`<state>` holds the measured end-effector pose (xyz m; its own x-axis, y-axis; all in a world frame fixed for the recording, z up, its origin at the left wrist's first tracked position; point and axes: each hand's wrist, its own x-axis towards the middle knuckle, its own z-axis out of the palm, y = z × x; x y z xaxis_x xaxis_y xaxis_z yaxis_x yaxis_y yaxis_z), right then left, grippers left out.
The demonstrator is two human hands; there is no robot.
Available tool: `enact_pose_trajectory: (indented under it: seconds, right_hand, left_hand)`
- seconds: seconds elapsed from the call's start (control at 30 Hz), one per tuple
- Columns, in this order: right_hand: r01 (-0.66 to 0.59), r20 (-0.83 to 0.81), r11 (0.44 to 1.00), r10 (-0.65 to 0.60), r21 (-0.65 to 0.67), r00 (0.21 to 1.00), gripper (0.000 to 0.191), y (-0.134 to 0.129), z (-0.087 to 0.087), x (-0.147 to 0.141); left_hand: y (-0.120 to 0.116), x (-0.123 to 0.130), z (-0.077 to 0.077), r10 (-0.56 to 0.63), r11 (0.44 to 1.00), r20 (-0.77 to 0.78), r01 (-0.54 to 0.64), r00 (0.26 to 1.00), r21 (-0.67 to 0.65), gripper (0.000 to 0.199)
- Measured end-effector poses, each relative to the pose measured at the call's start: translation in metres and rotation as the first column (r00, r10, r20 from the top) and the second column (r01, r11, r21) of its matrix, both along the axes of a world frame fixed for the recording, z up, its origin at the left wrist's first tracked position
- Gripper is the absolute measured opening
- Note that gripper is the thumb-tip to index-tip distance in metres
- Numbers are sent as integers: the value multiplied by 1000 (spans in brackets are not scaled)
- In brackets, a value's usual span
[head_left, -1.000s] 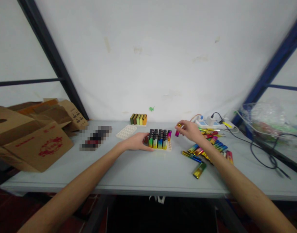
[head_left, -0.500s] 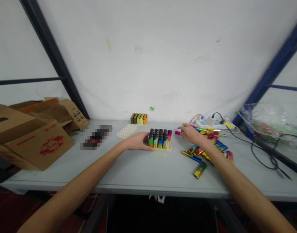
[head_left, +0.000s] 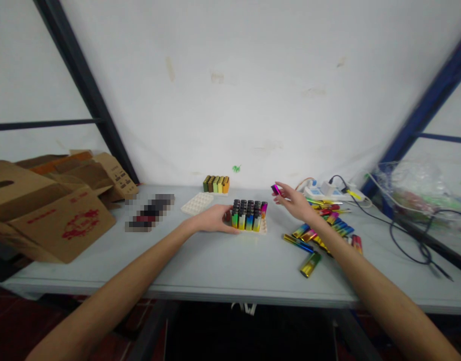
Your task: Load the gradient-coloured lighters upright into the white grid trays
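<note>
My left hand (head_left: 216, 219) is closed around the left side of a block of upright lighters (head_left: 247, 218) with black tops and rainbow metallic bodies. They stand in rows in a white tray (head_left: 264, 228), whose bare right edge shows. At the far end of that edge one magenta lighter (head_left: 264, 207) stands upright. Raised just above the table to the right, my right hand (head_left: 295, 203) pinches a shiny magenta lighter (head_left: 277, 190), tilted with its dark end to the left. Under my right forearm lies a loose pile of metallic lighters (head_left: 341, 228), partly hidden.
A second white tray (head_left: 197, 203) lies behind my left hand. Against the wall stands a block of green-to-orange lighters (head_left: 215, 184). Cardboard boxes (head_left: 83, 215) occupy the left; a power strip (head_left: 320, 192), black cable (head_left: 392, 225) and plastic bag (head_left: 414, 185) lie right.
My right hand has lifted the magenta lighter off the table beside the pile and tipped it more upright. My left hand stays in place at the tray of lighters.
</note>
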<state>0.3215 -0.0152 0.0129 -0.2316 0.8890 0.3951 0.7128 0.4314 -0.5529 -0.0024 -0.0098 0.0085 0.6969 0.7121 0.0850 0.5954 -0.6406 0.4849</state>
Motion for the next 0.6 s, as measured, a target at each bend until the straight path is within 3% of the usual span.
enact_pose_trajectory:
  seconds: [0.1,0.2,0.33,0.43,0.6]
  right_hand:
    - [-85,-153,996,81,-24,985,38,-3,2,-5]
    - [-238,-414,969,190,-69,891,37,-11,6,-15]
    - [-345,-550,922,197,-179,812,41,-26,13,-31]
    - [-294,-550,941,157,-170,821,45,-32,16,-39]
    - [-38,-404,998,17,-43,915,60,-32,14,-40]
  left_hand:
    - [-1,0,1,9,1000,3,-9,1000,-1,67]
    - [-1,0,1,23,1000,3,-23,1000,-4,68]
    - [-1,0,0,22,1000,37,-21,999,-21,68]
    - [0,-1,-1,12,1000,34,-11,999,-21,68]
    - [1,-1,-2,-3,1000,25,3,1000,-9,70]
